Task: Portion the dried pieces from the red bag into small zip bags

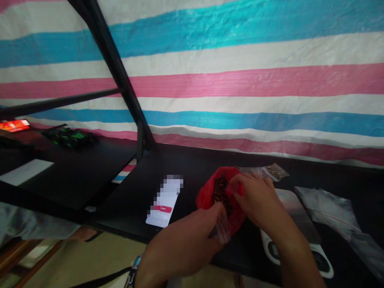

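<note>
A red plastic bag (207, 192) stands open on the black table, holding many small dark-brown dried pieces (220, 194). My left hand (192, 236) is closed at the near side of its mouth, with a small clear plastic bag (223, 229) between thumb and fingers. Over the right side of the opening, my right hand (258, 194) has its fingers bent together in a pinch. What lies between those fingertips is hidden. A white scale (295, 210) with a metal plate sits under my right forearm, partly covered by it.
Behind the red bag lies a clear bag of brownish bits (277, 172). Clear zip bags (333, 208) lie at the right. A lit phone (165, 202) rests left of my hands. Farther left are a black frame post (120, 76), a white sheet (25, 172) and a person's hand (84, 233).
</note>
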Tool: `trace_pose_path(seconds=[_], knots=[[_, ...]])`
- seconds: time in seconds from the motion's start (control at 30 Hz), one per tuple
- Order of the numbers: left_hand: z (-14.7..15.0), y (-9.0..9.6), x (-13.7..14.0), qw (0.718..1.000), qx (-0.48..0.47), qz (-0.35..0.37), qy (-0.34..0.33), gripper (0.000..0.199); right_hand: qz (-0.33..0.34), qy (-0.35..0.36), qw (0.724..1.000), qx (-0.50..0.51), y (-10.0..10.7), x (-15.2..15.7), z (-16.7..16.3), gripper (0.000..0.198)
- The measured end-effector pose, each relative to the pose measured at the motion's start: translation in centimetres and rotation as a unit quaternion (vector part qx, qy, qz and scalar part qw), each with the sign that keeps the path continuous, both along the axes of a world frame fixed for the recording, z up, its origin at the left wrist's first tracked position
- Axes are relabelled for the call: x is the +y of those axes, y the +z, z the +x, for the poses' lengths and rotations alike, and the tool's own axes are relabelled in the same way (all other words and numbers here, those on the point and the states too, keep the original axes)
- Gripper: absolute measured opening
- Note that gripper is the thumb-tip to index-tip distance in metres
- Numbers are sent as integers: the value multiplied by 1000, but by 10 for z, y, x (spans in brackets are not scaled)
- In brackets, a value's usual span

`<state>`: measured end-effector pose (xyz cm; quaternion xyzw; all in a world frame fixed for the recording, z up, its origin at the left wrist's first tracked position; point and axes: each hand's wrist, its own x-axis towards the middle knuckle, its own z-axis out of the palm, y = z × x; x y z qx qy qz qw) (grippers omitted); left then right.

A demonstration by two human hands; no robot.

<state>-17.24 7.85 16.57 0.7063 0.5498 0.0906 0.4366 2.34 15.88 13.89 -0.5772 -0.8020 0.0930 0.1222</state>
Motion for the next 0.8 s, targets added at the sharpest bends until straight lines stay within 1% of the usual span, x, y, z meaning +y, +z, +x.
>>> trace_pose_path(seconds=[0.07,0.13,0.17,0.23,0.33,0.43,0.53,0.6,0.8], knots=[[6,3,-4,1000,12,-7,-19,17,-17,43,998,43,2,-4,0,20],[12,3,-5,999,25,-8,-28,17,-61,86,992,69,3,-8,0,23],[14,2,-4,999,30,-6,-32,16,-82,96,990,66,3,-10,1,24],[17,-1,-2,998,35,-11,-48,16,-101,85,991,31,3,-12,3,24],[20,-7,1,997,38,-17,-68,17,-74,34,996,-28,3,-13,7,20],[22,-13,4,997,41,-3,-71,16,-52,15,997,-49,2,-11,8,18],[22,-19,6,998,23,14,-57,15,-63,19,997,-47,0,-7,4,18],[20,-23,9,998,13,12,-53,16,-71,16,997,-36,-3,-5,0,15],[13,-26,16,998,27,4,-55,18,-78,12,996,36,-15,4,-15,11]])
